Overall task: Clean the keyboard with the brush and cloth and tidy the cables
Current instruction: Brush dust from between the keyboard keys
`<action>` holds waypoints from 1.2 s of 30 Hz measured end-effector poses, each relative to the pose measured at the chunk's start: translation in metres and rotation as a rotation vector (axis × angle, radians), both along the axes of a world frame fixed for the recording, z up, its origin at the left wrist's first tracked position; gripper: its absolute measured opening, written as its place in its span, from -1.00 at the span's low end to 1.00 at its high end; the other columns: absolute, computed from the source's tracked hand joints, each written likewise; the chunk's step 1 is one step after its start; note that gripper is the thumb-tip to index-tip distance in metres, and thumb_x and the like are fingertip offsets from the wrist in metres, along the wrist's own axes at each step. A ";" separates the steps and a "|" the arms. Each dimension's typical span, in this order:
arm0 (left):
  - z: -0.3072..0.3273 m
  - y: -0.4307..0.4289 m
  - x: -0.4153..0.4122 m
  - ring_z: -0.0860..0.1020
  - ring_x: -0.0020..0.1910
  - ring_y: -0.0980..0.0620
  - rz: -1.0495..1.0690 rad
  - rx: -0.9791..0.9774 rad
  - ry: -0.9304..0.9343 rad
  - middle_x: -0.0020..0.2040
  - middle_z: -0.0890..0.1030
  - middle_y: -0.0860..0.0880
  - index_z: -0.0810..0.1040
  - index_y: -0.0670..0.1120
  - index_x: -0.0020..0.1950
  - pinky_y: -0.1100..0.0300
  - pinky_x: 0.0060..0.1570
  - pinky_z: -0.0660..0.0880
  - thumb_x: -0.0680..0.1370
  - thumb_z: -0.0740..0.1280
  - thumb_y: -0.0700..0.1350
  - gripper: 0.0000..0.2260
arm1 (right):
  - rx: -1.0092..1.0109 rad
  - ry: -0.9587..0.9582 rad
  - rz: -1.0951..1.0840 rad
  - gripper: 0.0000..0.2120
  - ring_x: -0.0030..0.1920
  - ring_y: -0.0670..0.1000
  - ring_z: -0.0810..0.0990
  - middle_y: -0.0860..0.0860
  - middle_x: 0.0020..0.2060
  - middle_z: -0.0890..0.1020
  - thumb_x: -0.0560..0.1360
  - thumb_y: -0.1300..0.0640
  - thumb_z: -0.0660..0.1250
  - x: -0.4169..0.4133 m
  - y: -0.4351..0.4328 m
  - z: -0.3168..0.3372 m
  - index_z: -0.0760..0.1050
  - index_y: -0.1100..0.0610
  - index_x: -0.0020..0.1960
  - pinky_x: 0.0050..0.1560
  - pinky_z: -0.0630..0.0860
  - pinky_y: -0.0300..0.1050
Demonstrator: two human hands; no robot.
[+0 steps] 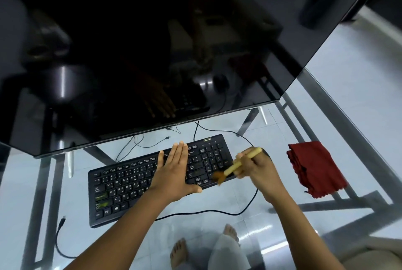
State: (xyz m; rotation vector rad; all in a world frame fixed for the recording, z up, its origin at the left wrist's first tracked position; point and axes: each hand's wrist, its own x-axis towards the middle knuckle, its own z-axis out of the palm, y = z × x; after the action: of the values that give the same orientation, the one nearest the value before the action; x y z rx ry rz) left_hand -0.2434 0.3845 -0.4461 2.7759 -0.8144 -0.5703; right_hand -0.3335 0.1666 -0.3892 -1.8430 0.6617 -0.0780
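Both forearms reach in from the bottom edge over a glass surface (152, 239), and 2 bare feet (179, 254) show through it on the tiled floor. Far to the left of the left hand, a loose black cable (58, 241) curls along the surface. The black keyboard (121, 187) lies slanted beneath the left hand (174, 174), which rests flat on the middle keys, fingers straight and together, gripping nothing. Just past its fingertips, the keyboard's top edge reads "acer" (207, 139); the key legends are too small to read. Above stands a dark monitor (130, 52). The keyboard's cable (206, 211) loops beneath both wrists. The right hand (258, 167) is curled round the pale handle of the brush (241, 164), its blurred brown bristles at the keyboard's near right edge. Right of that hand, apart from it, lies the folded red cloth (315, 167).
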 end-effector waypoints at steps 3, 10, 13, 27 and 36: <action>0.001 0.001 -0.001 -0.37 0.51 0.05 0.000 -0.009 -0.006 0.56 -0.34 -0.01 -0.33 -0.09 0.56 -0.11 0.48 -0.32 0.34 0.31 0.45 0.15 | -0.310 0.019 -0.001 -0.87 -0.28 -0.08 0.64 -0.08 -0.35 0.66 0.60 0.11 0.31 0.004 -0.001 -0.008 0.53 0.11 -0.11 -0.22 0.53 -0.26; 0.000 0.012 -0.014 -0.38 0.51 0.03 0.067 -0.045 -0.053 0.56 -0.32 -0.04 -0.30 -0.12 0.56 -0.11 0.47 -0.34 0.35 0.24 0.48 0.13 | -0.051 -0.035 -0.016 -0.89 -0.23 -0.07 0.65 0.06 -0.19 0.70 0.61 0.17 0.30 0.028 0.009 -0.010 0.54 0.18 -0.05 -0.13 0.54 -0.33; 0.002 0.018 -0.016 -0.40 0.50 0.02 0.101 -0.047 -0.072 0.55 -0.35 -0.04 -0.28 -0.14 0.56 -0.09 0.45 -0.37 0.36 0.23 0.48 0.11 | -0.187 -0.157 -0.172 -0.91 -0.16 -0.23 0.61 -0.04 -0.14 0.65 0.60 0.19 0.31 0.039 0.014 -0.006 0.58 0.12 -0.04 -0.09 0.44 -0.50; 0.002 0.053 -0.021 -0.35 0.52 0.02 0.167 -0.035 -0.079 0.57 -0.26 -0.03 -0.22 -0.13 0.57 -0.13 0.43 -0.40 0.33 0.09 0.50 0.07 | -0.247 -0.237 0.019 -0.81 -0.09 -0.12 0.66 -0.15 -0.12 0.68 0.59 0.25 0.32 0.041 0.064 -0.007 0.59 -0.01 -0.05 0.05 0.55 -0.28; 0.003 0.061 -0.017 -0.36 0.51 0.03 0.140 -0.010 -0.083 0.57 -0.29 -0.02 -0.26 -0.11 0.57 -0.15 0.43 -0.40 0.39 0.16 0.48 0.05 | -0.178 -0.219 0.207 -0.93 -0.14 -0.04 0.68 -0.05 -0.15 0.70 0.60 0.09 0.30 0.023 0.087 -0.014 0.55 0.04 -0.03 -0.08 0.62 -0.16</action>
State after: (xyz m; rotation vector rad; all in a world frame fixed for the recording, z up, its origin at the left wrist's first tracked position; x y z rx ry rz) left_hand -0.2603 0.4450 -0.4435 2.8351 -0.6306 -0.4270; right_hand -0.3105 0.2541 -0.4032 -2.0284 0.3173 -0.2048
